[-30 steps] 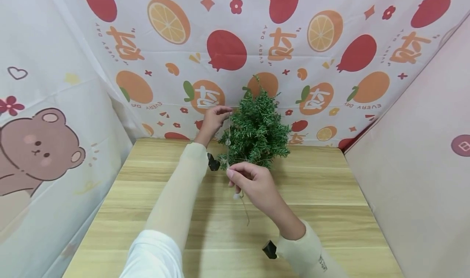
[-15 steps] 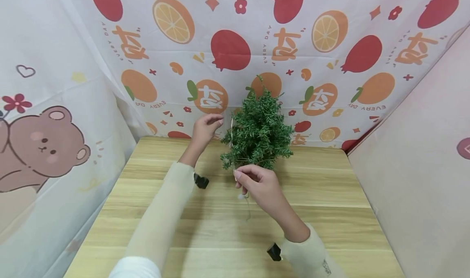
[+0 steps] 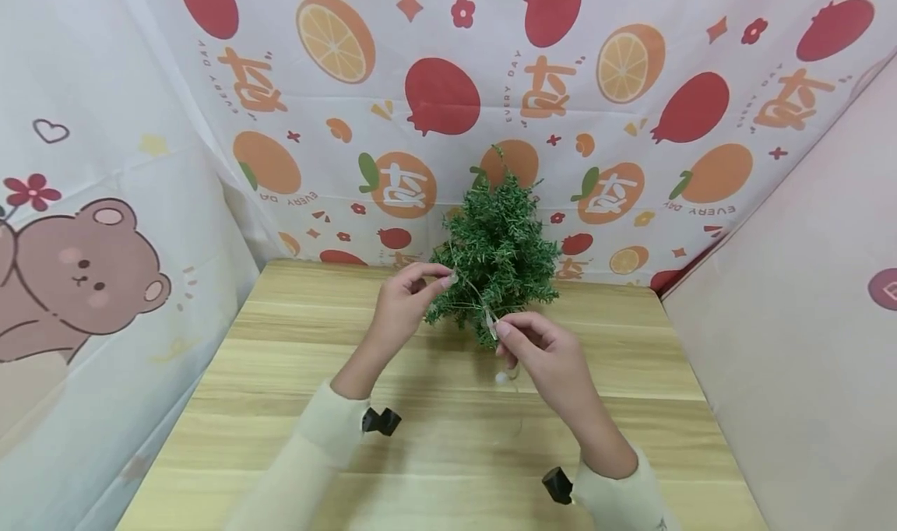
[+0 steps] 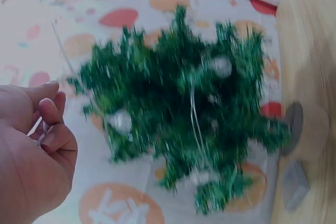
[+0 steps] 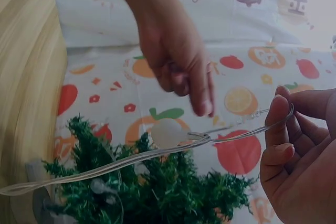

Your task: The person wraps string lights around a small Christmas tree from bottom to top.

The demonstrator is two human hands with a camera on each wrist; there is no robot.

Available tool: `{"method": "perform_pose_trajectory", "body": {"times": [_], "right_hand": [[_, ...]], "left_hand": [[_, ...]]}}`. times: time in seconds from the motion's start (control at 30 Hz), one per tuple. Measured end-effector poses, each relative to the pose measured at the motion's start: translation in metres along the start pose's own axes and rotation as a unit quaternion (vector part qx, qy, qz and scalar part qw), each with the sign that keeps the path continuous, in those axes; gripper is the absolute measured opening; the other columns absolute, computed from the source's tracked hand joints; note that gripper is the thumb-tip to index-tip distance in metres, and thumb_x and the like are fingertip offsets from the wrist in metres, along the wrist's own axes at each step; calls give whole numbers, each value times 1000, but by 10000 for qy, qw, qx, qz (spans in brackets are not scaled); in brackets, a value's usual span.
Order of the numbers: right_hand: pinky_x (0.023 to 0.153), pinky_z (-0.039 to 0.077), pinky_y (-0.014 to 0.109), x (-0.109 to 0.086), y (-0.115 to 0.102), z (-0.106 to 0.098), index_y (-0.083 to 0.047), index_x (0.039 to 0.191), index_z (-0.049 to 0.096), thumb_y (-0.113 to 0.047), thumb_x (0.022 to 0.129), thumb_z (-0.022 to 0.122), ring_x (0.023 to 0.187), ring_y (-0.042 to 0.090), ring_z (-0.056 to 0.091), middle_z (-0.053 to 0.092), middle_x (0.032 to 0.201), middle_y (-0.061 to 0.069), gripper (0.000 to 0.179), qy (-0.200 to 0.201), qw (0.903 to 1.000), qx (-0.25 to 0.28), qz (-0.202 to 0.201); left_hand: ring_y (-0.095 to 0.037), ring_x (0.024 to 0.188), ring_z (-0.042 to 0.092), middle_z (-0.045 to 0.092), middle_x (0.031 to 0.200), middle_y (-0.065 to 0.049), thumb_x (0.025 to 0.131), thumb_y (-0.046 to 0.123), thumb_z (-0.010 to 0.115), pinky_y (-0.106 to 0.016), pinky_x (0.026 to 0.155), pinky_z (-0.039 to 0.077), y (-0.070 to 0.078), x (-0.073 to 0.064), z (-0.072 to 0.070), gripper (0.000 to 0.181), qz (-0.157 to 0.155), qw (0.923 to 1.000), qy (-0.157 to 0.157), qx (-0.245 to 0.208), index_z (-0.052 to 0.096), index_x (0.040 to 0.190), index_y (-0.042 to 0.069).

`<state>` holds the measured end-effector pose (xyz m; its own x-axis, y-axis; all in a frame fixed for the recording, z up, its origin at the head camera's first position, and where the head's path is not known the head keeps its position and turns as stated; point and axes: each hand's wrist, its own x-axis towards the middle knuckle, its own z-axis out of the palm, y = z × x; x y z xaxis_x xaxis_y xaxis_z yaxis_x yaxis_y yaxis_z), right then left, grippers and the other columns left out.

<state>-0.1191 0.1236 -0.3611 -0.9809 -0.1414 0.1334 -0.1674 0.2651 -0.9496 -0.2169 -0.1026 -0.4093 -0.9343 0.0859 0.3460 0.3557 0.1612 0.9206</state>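
A small green artificial tree (image 3: 501, 239) stands at the back of the table. A string of fairy lights with clear wire (image 5: 121, 162) and round bulbs (image 4: 122, 121) lies across its branches. My right hand (image 3: 550, 360) pinches a looped stretch of that wire between thumb and fingertips, just in front of the lower branches. A pale ball-shaped bulb (image 3: 501, 377) and a loose end hang below it. Beside the tree's left side is my left hand (image 3: 406, 305), its fingertips close to a bulb. In the left wrist view, no wire shows between its loosely bent fingers.
The wood-grain table (image 3: 294, 453) runs under both forearms. A fruit-print cloth (image 3: 336, 118) hangs directly behind the tree, with a bear-print cloth (image 3: 42, 157) on the left and a plain pale panel (image 3: 799, 344) on the right.
My left hand let go of the wire near the tree's upper left, drew back, then came down and right to the lower branches. My right hand moved right, still pinching the wire.
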Motion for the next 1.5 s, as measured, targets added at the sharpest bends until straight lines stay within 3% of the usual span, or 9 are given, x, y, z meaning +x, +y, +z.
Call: {"method": "perform_pose_trajectory", "body": {"times": [0.17,0.5,0.77,0.9,1.0,1.23,1.5], "right_hand": [[64,56,34,6,8,-5,-14,104,74,-31,99,67,69,30,65,69,84,12,20,23,10000,-38,4],[64,57,36,16,27,-13,-6,105,73,-35,99,66,67,22,63,69,84,13,30,18,9997,-147,196],[62,55,31,16,32,-19,-7,105,73,-33,100,66,68,24,63,69,85,14,28,-17,9995,-261,178],[62,55,30,15,32,-23,-10,105,74,-33,100,66,72,32,64,70,84,10,25,-31,9992,-329,230],[63,55,30,16,32,-26,-10,105,74,-35,99,66,72,31,64,69,84,9,27,-91,9988,-373,289],[70,56,34,13,40,-45,-11,107,72,-36,101,63,76,32,65,67,86,13,27,-623,9962,-572,190],[75,54,32,6,49,-76,-15,108,73,-37,100,63,79,20,64,68,90,15,25,-813,9900,-1101,328]], "left_hand": [[-18,63,44,65,95,0,95,25,72,-25,54,38,11,-9,18,20,494,9984,-272,6,76,109,11],[-10,62,49,70,110,2,95,17,71,-24,55,44,13,-15,49,14,1250,9874,-923,317,77,108,14],[-7,70,53,69,110,-2,94,12,72,-21,60,44,12,-18,59,12,1905,9761,-918,492,79,103,8],[-6,70,53,70,107,0,94,13,72,-22,60,45,10,-18,60,10,1978,9740,-979,508,78,102,12],[-6,71,54,71,103,2,94,13,72,-22,60,46,7,-18,60,9,1984,9729,-1050,546,78,100,15],[-6,77,61,72,100,1,93,11,72,-23,63,50,3,-19,61,9,1998,9737,-964,511,78,99,14],[-11,90,68,73,101,0,93,14,72,-24,75,56,-2,-20,61,8,1702,9816,-822,261,79,97,14]]}}
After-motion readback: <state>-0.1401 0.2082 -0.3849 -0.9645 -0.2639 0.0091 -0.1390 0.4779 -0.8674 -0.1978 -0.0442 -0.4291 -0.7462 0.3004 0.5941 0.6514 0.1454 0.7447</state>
